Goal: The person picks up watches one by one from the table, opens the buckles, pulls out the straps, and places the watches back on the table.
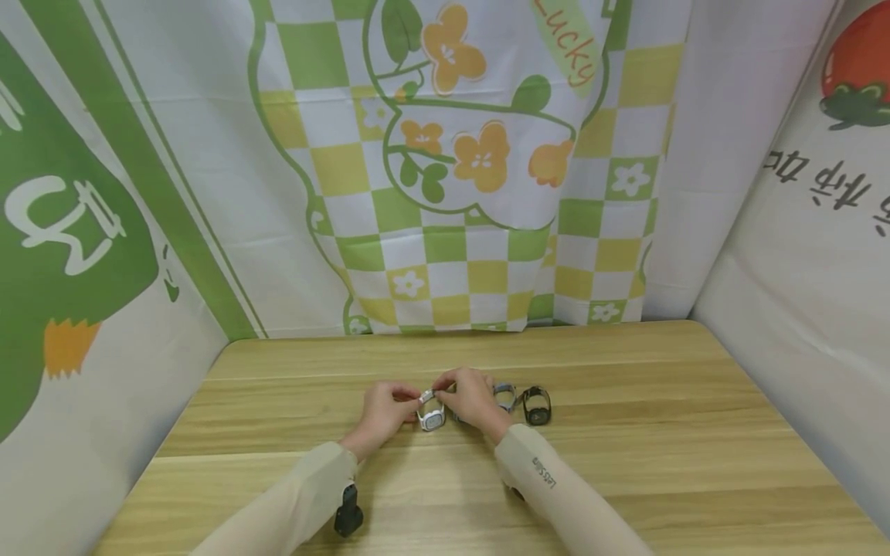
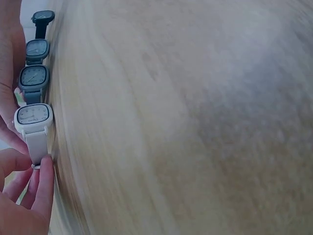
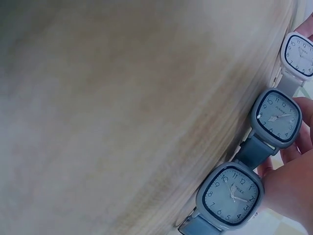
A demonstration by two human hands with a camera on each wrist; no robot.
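A white wristwatch (image 1: 433,420) with a squarish dial stands on the tabletop, its strap closed in a loop. My left hand (image 1: 385,408) pinches the strap on its left side; in the left wrist view, thumb and fingers (image 2: 45,183) grip the white band below the case. From the other side my right hand (image 1: 473,395) holds the top of the same strap with its fingertips. Two blue-grey watches (image 3: 278,118) stand in line to the right of the white one. The right hand covers one of them almost fully in the head view.
A black watch (image 1: 538,406) ends the row at the right, beside a blue-grey watch (image 1: 506,395). The wooden table (image 1: 660,432) meets a checked curtain (image 1: 445,255) behind and white fabric at both sides.
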